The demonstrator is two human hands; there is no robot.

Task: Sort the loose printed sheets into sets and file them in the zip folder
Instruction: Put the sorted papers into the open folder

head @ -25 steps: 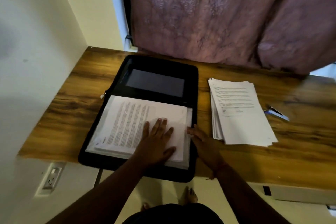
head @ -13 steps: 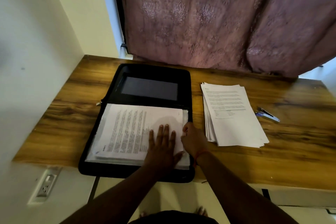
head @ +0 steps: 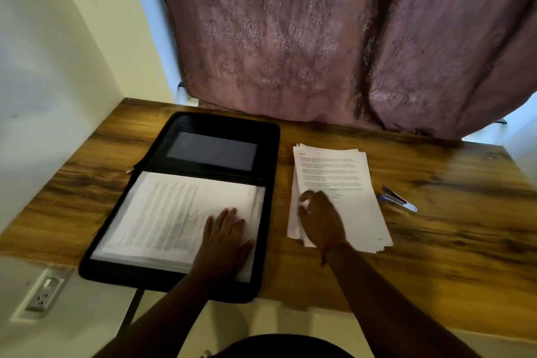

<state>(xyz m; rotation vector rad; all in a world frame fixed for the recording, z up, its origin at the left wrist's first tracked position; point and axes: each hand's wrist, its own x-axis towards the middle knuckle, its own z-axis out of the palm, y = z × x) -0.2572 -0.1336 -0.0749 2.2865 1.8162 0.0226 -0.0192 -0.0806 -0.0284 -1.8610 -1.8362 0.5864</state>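
Head view: the black zip folder (head: pixel 186 200) lies opened flat on the wooden worktop (head: pixel 465 227), its near edge hanging slightly over the worktop's front edge. The folder's far half shows a dark grey panel; its near half carries a set of printed sheets (head: pixel 174 218) lying in what looks like a clear sleeve. The left hand (head: pixel 223 238) rests flat on the near right corner of that set, fingers straight and spread, grasping nothing. Just right of the folder, apart from it, a loosely squared stack of loose sheets (head: pixel 345 192) lies on the worktop with printed text on top. The right hand (head: pixel 319 218) sits over the stack's left edge with fingers curled, seemingly pinching the paper edge, though blur hides the exact hold. Right of the stack lies a small blue and silver stapler (head: pixel 398 202). Behind the folder hangs a mauve patterned curtain (head: pixel 319 38).
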